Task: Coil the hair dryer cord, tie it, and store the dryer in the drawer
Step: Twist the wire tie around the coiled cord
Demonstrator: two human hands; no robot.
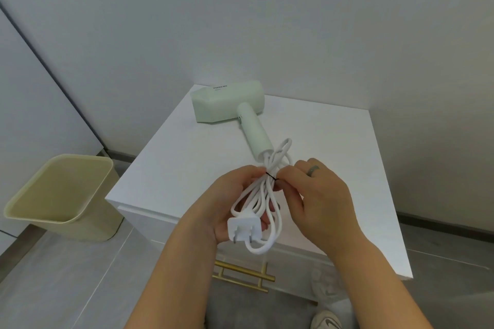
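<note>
The white square cabinet (334, 155) carries the work; its drawer front (149, 222), with a brass bar handle (240, 274), is closed. A beige plastic waste bin (91, 230) stands on the floor to the left.

The pale green, boxy plastic hair dryer (227, 105) lies on its side at the rear of the cabinet top, handle pointing toward the person. Its white rubber-sheathed cord (263, 195) is gathered in long loops above the front edge.

The left hand (222, 203) cradles the loops from below, fingers curled round the bundle. The right hand (320, 195) pinches a thin black tie (271, 176) at the bundle's waist, thumb and forefinger closed on it, the other fingers loosely bent. The white two-pin plug (244, 227) hangs at the lower end of the loops.

Handling: the cord appears springy and smooth, and the loops are likely to fan out if released before the tie is secure. The dryer looks light and rigid. Lift it by the handle, keeping the bundle supported so the cord exit is not strained.
</note>
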